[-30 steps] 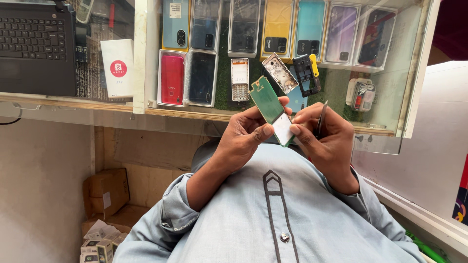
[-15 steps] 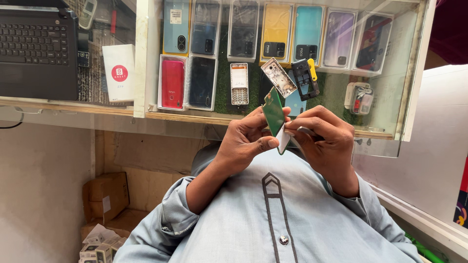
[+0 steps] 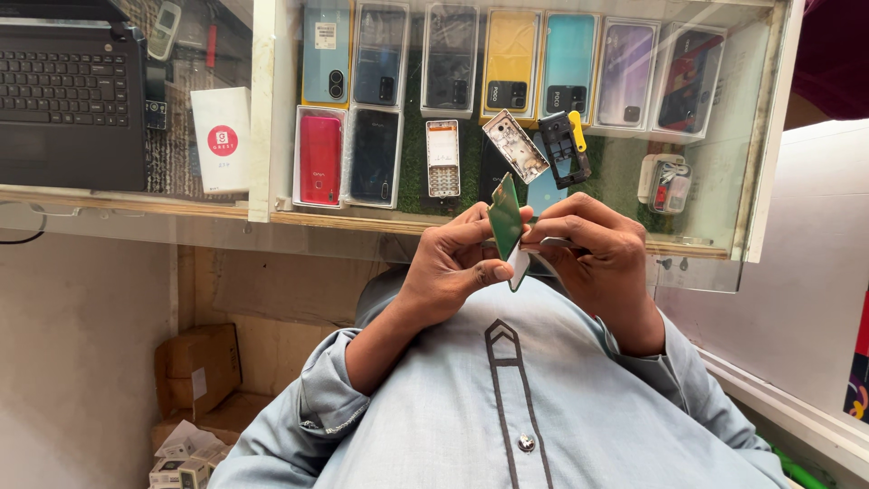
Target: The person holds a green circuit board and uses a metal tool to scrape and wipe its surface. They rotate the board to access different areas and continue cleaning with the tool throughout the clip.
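Nearest the camera, the left hand [image 3: 453, 263] is pinching one green circuit board [image 3: 505, 217] between thumb and fingertips, its fingers closed on the board's lower edge. The board is standing almost edge-on to the camera, its long axis running up and slightly left from the fingers, with a pale screen part [image 3: 518, 268] hanging just below the thumb. The right hand [image 3: 588, 249] is sitting just beside it on the other side, fingers curled shut around a thin grey tool [image 3: 554, 242] whose tip is pointing toward the board. Both hands are about equally close to the board, the left one bearing it and the right one touching or nearly touching its face; I cannot tell which.

Beyond the fingers, on the glass counter [image 3: 262, 213], three loose phone parts are lying: a white keypad frame [image 3: 443, 158], a grey back shell [image 3: 516, 147] and a black frame with a yellow strip [image 3: 566, 148]. Farther off, under the glass, seven boxed phones are lined in a far row, with two more, red and dark, nearer on the left. Off to the far left, one laptop [image 3: 68, 91] is sitting open by a white box [image 3: 222, 140].
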